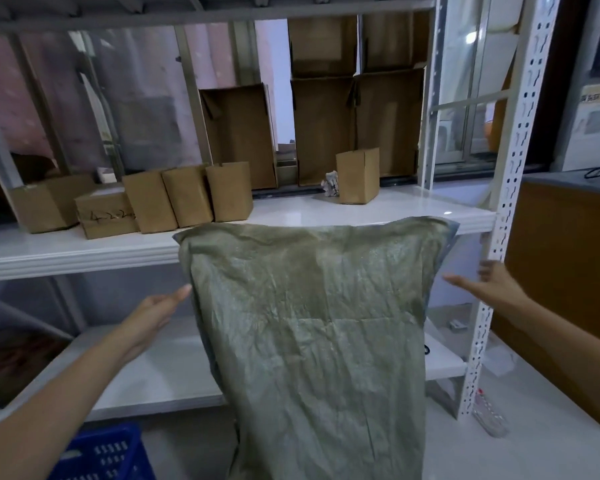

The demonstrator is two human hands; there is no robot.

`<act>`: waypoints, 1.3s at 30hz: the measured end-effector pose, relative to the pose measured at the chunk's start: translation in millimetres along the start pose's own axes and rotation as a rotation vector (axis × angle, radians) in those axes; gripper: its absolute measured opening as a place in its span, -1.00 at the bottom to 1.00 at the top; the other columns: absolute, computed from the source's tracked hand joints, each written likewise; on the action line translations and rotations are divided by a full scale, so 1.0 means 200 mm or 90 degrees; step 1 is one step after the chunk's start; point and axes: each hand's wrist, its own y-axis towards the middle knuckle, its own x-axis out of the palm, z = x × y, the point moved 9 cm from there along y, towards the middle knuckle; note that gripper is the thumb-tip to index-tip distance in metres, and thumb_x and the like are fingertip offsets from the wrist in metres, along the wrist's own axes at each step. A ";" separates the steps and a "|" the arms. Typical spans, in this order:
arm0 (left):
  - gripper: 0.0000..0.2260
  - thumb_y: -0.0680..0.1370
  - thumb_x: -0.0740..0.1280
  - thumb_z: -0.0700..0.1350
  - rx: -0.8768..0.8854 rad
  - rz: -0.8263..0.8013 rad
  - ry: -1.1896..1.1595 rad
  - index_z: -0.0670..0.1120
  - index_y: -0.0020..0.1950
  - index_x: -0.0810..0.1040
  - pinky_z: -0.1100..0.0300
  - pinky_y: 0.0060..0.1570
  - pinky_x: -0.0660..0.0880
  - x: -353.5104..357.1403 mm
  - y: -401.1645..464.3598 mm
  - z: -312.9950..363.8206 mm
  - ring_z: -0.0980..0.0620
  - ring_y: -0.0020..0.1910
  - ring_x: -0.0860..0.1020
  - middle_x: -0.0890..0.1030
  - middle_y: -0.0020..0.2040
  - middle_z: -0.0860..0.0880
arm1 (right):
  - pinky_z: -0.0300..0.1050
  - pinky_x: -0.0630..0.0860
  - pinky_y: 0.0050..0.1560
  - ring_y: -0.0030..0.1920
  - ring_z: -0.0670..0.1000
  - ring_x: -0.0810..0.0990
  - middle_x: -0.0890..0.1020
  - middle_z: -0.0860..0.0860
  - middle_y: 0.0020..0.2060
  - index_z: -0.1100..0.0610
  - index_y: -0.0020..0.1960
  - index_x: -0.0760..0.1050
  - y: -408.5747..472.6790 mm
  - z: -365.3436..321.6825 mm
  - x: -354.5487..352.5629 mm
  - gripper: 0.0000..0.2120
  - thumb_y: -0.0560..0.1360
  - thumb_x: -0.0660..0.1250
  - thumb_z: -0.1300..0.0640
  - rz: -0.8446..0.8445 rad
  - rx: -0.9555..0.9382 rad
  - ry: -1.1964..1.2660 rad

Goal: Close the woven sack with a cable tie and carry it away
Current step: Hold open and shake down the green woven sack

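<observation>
White metal shelving (pixel 506 188) carrying brown cardboard boxes (pixel 187 199) stands behind an upright green woven sack (pixel 309 327) leaning against the shelf edge, while the left hand (pixel 156 315) and right hand (pixel 489 284) flank it with fingers extended, holding nothing, the left fingertip almost at its side.

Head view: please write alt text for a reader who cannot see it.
A green woven sack stands upright against a white shelf, its top still open and untied. The left hand and right hand reach toward its sides, open, neither gripping it. Cardboard boxes stand on the shelf behind.
</observation>
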 end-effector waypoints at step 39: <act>-0.85 0.55 0.18 -0.37 0.062 -0.009 -0.201 -0.22 0.02 0.51 0.11 -0.23 0.63 0.05 0.04 0.25 -0.11 -0.12 0.60 0.64 -0.14 -0.13 | 0.01 0.47 0.00 -0.03 0.13 0.55 0.57 0.14 -0.10 0.23 0.07 0.49 0.02 -0.22 0.20 -0.80 0.57 0.10 0.30 0.064 0.061 0.466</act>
